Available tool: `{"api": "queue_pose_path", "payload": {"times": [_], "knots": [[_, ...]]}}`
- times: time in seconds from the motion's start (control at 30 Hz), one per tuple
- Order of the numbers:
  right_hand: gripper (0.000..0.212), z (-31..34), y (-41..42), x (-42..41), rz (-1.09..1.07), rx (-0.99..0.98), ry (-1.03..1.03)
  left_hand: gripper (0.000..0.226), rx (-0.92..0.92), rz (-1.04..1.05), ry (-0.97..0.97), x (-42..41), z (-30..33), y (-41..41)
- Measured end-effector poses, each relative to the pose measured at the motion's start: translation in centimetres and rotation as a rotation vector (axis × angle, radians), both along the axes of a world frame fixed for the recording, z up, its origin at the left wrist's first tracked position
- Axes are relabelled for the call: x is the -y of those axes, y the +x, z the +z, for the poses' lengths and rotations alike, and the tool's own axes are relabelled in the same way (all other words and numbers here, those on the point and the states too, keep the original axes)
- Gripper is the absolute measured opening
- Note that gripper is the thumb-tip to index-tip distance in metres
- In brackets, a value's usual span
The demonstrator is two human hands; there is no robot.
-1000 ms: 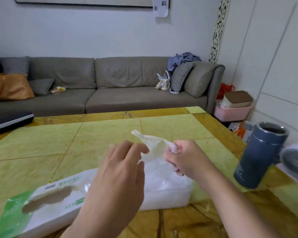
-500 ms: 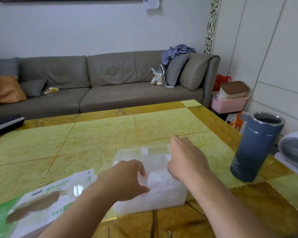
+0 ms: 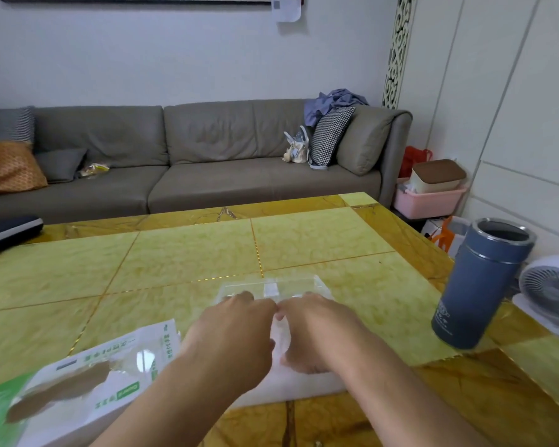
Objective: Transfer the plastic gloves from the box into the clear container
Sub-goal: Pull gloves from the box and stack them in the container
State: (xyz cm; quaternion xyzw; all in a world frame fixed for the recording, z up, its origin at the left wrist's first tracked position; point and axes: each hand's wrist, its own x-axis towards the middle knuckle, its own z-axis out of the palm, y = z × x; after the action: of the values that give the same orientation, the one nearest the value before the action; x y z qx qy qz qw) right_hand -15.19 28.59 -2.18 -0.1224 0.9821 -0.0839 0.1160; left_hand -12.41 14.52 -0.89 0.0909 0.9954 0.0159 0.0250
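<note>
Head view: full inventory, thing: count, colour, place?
clear container: 1, clear, table centre, under both hands
gloves: pile, whitish, inside container
glove box: 1, white and green, table, near left
table: 1, yellow-green tiled
flask: 1, blue, table right edge
fan: 1, white, right of the table
pink bin: 1, beside sofa
sofa: 1, grey, far side
hands: left and right, side by side, over container
</note>
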Motion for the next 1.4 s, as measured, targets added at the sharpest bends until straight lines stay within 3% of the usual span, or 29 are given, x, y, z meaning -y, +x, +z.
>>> {"api": "queue_pose_path", "payload": {"times": [0.13,0.23,0.33,0.47,0.57,0.67,0.8,0.9,0.97,1.03,1.17,1.3,1.4], "knots": [[0.053,-0.5,-0.1,0.2,-0.061,0.037,-0.004,0.010,0.098,0.160,-0.010,-0.1,-1.2,-1.0],[0.054,-0.3,-0.3,0.3,-0.093,0.065,0.029,0.027,0.185,0.196,0.023,0.0,-2.1,-1.6],[0.052,-0.4,-0.9,0.5,-0.089,0.074,0.073,0.015,0.277,0.217,0.027,-0.4,-2.3,-2.6],[0.057,-0.8,-2.0,1.0,-0.117,0.203,0.068,0.038,0.385,0.229,0.039,-0.8,-2.7,-3.2],[0.055,-1.3,-2.4,0.8,-0.123,0.241,0.020,0.032,0.423,0.230,0.096,-0.6,-2.4,-3.2],[0.051,-1.8,-2.3,0.7,-0.126,0.229,-0.004,0.004,0.382,0.228,0.181,-0.3,-2.4,-2.9],[0.042,-1.8,-1.8,0.5,-0.112,0.179,0.012,0.025,0.328,0.217,0.261,0.2,-2.0,-1.4],[0.037,-1.1,-0.9,0.3,-0.120,0.139,0.005,0.004,0.284,0.172,0.279,0.9,-1.8,0.0],[0.033,-0.4,-0.1,0.2,-0.134,0.079,0.006,0.035,0.250,0.135,0.324,1.6,-1.2,0.9],[0.028,0.6,0.9,0.4,-0.141,-0.006,0.016,0.046,0.178,0.096,0.399,2.5,-0.8,2.0],[0.021,2.4,2.9,1.8,-0.128,-0.171,0.070,0.028,-0.049,0.145,0.602,5.7,0.0,4.0],[0.025,3.1,4.8,5.5,-0.056,-0.379,0.012,0.012,-0.216,0.407,0.488,12.1,-0.7,5.7],[0.037,1.8,6.9,9.9,0.218,-0.462,-0.156,0.018,-0.178,0.574,0.327,17.0,-2.1,6.7]]}}
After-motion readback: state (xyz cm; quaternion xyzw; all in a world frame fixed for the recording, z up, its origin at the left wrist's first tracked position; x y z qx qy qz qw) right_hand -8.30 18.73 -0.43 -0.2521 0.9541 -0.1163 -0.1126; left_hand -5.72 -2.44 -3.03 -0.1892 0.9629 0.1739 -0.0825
